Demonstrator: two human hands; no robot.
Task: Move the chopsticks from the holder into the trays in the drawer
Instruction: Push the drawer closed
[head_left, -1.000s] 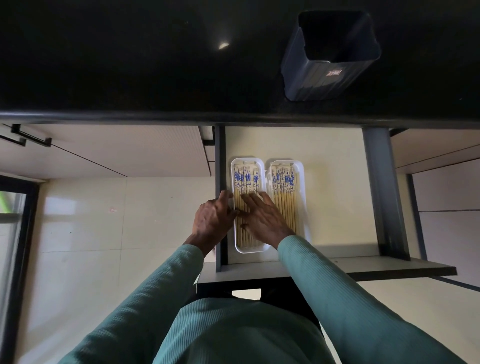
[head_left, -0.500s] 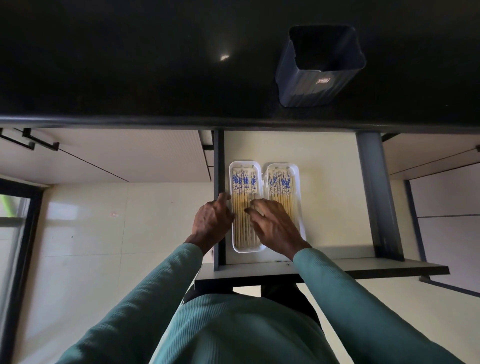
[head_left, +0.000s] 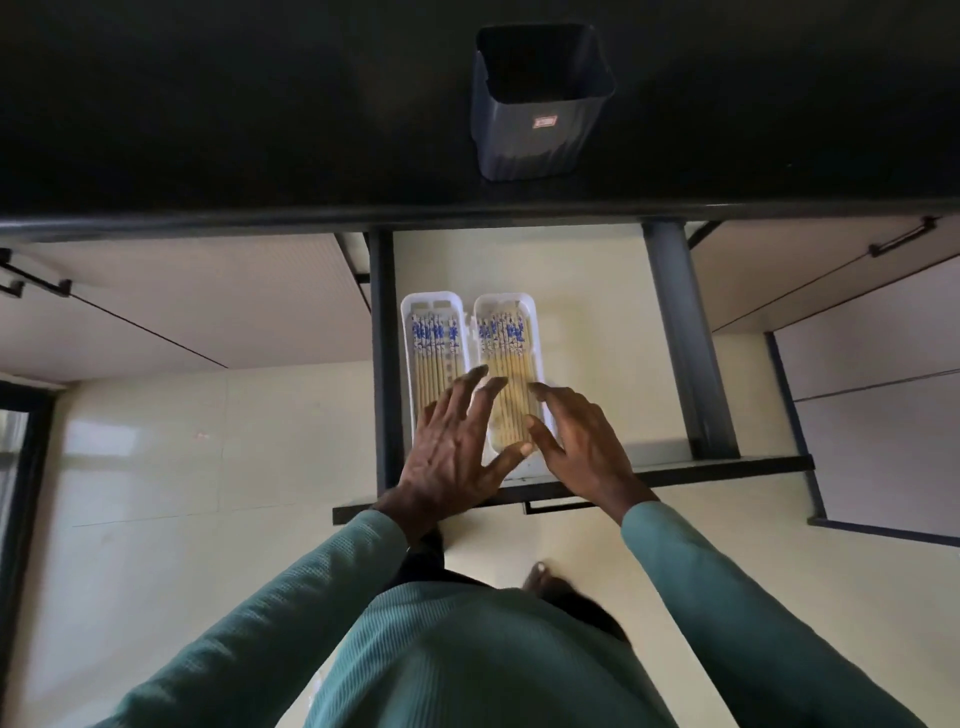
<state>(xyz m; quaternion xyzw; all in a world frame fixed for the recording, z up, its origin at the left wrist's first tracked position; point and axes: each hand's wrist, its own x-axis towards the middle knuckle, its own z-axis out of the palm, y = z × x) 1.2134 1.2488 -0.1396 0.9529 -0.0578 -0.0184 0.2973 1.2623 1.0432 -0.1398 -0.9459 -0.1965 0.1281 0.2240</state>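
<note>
holder (head_left: 540, 117), red label, perhaps unreadable

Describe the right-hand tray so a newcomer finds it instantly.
Below the black counter, find the open drawer. Two white trays lie side by side at its left; the right-hand tray is the one farther from the drawer's left wall, between both hands, beside the left-hand tray.

1. A black tabletop (head_left: 208, 104) fills the upper part of the view, with a rounded front edge.
2. Cream cabinet fronts (head_left: 197, 296) sit below it at left, with dark bar handles (head_left: 36, 283).
3. More cabinet fronts (head_left: 831, 280) stand at right, one with a dark handle (head_left: 904, 239).
4. The floor (head_left: 208, 467) is pale glossy tile.
5. A bare foot (head_left: 540, 577) rests on the floor.
</note>
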